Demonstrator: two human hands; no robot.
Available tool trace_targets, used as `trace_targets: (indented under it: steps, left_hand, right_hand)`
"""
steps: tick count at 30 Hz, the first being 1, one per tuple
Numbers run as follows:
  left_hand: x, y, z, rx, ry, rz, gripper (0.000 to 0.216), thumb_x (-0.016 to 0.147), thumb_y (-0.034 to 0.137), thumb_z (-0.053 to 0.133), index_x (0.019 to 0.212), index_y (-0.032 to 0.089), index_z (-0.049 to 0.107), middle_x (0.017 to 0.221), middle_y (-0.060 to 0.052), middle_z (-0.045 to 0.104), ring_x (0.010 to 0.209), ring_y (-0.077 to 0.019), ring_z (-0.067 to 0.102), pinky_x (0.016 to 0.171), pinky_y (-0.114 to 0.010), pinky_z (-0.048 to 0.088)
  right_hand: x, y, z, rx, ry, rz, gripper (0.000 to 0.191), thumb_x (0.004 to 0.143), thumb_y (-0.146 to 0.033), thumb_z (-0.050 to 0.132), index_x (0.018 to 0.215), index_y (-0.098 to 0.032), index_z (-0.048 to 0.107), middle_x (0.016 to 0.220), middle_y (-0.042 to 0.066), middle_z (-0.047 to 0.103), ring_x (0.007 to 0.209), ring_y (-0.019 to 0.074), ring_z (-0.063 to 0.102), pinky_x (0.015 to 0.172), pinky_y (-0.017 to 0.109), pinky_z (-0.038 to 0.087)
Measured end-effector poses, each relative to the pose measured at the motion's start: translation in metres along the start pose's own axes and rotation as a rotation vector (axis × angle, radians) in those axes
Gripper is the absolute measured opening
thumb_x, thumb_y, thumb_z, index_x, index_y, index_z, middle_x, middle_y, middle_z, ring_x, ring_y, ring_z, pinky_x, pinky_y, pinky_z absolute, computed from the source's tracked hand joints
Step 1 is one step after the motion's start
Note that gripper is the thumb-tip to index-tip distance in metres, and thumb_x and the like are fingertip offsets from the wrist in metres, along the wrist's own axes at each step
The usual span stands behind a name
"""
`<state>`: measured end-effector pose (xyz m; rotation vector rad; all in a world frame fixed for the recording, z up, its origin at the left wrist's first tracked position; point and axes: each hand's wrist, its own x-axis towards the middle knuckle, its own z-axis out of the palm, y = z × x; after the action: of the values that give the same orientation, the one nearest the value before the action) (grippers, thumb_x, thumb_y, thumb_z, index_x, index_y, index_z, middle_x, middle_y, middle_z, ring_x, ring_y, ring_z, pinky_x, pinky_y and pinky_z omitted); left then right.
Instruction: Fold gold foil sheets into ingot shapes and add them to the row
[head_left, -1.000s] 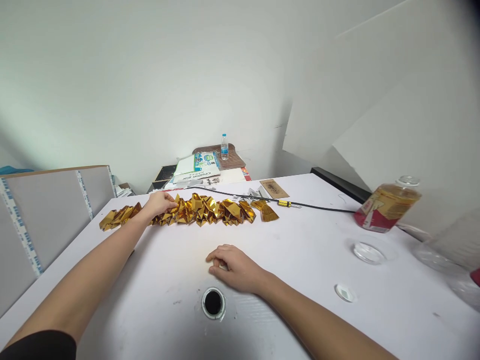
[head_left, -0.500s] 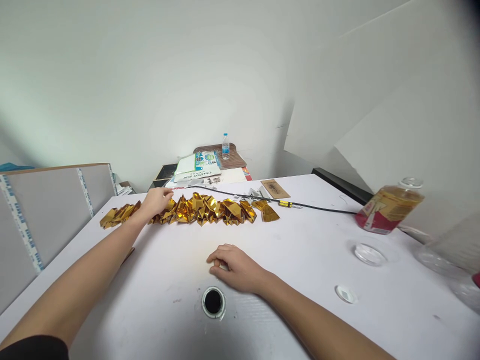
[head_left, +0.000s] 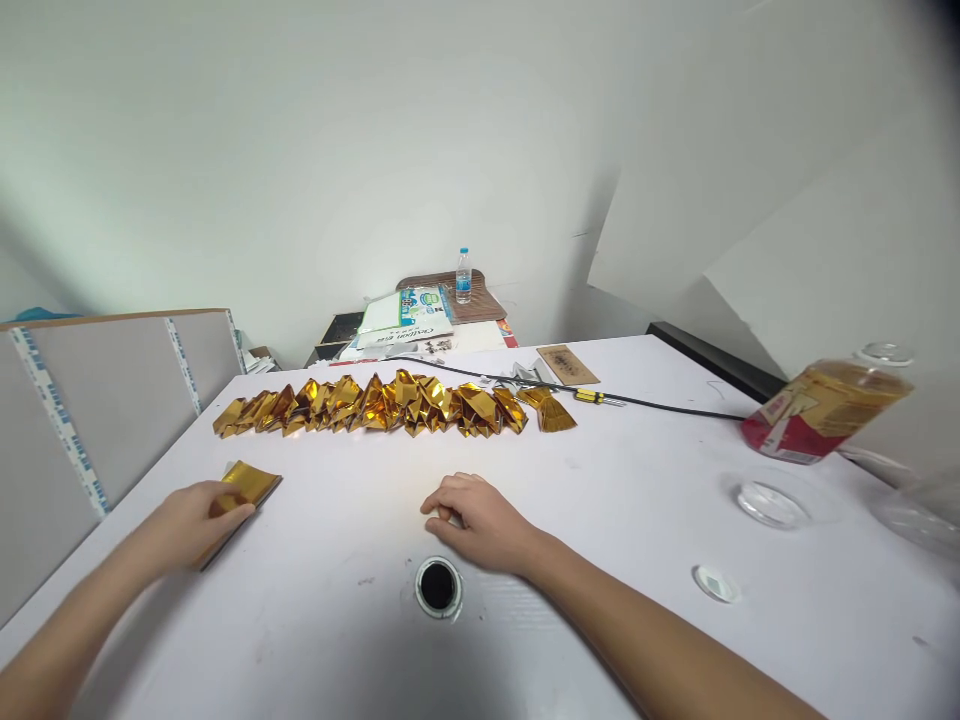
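A long row of folded gold foil pieces lies across the far part of the white table. My left hand rests on a flat stack of gold foil sheets near the table's left edge, fingers curled over it. My right hand lies palm down in the middle of the table, fingers loosely curled, just behind a round cable hole. Whether anything is under its fingers I cannot make out.
A tipped bottle with amber liquid and a red label stands at the right, near a clear lid and a small white cap. A black cable and a small screwdriver lie behind the foil row. Grey boards lean at the left.
My left hand has drawn back from the row of gold pieces to the flat foil stack near the left edge. My right hand has stayed put. The view has tilted slightly.
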<state>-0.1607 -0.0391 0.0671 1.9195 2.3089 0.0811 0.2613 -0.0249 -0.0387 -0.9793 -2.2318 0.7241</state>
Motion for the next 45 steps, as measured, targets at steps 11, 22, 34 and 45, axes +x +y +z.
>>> trace_targets:
  steps: [11,22,34,45]
  left_hand:
    - [-0.032,0.032,0.036,0.217,0.126,-0.136,0.033,0.086,0.046,0.051,0.07,0.025,0.07,0.087,-0.016,0.076,0.081,-0.0407,0.071,0.061,-0.04,0.046]
    - [-0.049,0.127,-0.005,-0.303,0.569,0.286,0.035,0.089,0.061,0.055,0.083,0.03,0.07,0.101,-0.006,0.077,0.109,-0.0339,0.067,0.099,-0.042,0.051]
    - [-0.003,0.211,0.112,-1.322,-0.067,0.226,0.062,0.073,0.079,0.073,0.094,0.021,0.061,0.074,-0.001,0.071,0.064,-0.0195,0.066,0.059,-0.029,0.051]
    - [0.005,0.193,0.115,-1.568,-0.283,0.15,0.042,0.07,0.043,0.085,0.099,0.018,0.069,0.094,-0.006,0.076,0.074,-0.017,0.071,0.066,-0.028,0.06]
  right_hand:
    - [-0.002,0.001,0.0,0.019,0.006,0.002,0.013,0.093,-0.02,0.069,0.102,-0.022,0.078,0.088,0.004,0.073,0.086,0.0206,0.065,0.087,0.038,0.048]
    - [-0.002,0.006,-0.006,0.318,0.005,0.117,0.039,0.091,-0.04,0.075,0.124,-0.021,0.071,0.096,0.004,0.072,0.081,0.0178,0.06,0.079,0.033,0.048]
    - [-0.001,0.016,-0.013,0.831,0.13,0.262,0.052,0.086,-0.071,0.074,0.09,-0.019,0.069,0.083,0.003,0.068,0.082,0.0207,0.062,0.08,0.035,0.052]
    - [0.001,0.032,-0.018,0.694,0.26,0.327,0.036,0.093,-0.054,0.061,0.106,-0.022,0.071,0.077,0.0,0.06,0.067,0.0163,0.052,0.063,0.029,0.046]
